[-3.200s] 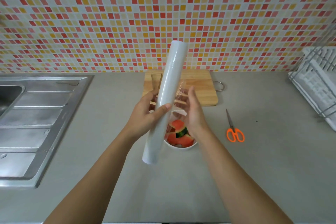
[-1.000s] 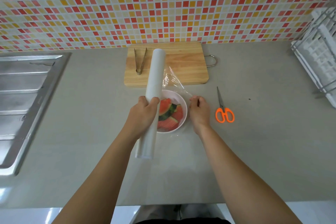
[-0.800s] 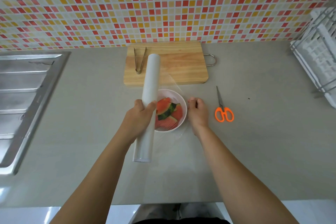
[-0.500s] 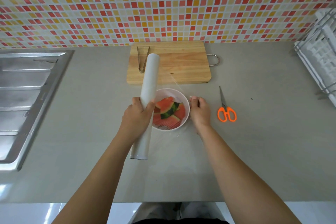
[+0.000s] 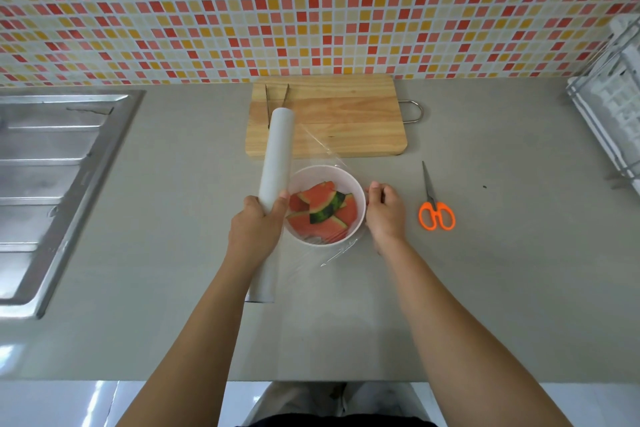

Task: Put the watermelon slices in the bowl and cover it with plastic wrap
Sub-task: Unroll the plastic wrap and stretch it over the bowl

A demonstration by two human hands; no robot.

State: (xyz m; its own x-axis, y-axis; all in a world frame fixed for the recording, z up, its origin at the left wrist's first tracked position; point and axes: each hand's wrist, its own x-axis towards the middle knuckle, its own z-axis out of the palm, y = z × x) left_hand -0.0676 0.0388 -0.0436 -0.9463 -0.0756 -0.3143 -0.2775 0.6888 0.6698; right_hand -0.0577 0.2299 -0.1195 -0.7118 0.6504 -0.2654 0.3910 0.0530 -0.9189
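Note:
A white bowl on the grey counter holds several watermelon slices with red flesh and green rind. My left hand grips a white roll of plastic wrap just left of the bowl, the roll lying front to back. A clear sheet of wrap stretches from the roll across the bowl. My right hand pinches the sheet's free edge at the bowl's right side. The film is hard to see over the fruit.
A wooden cutting board with metal tongs lies behind the bowl. Orange-handled scissors lie right of my right hand. A steel sink drainboard is at the left, a white dish rack at the far right.
The roll came down from an upright hold above the bowl to lie beside it. My right hand drew the film out to the right across the bowl.

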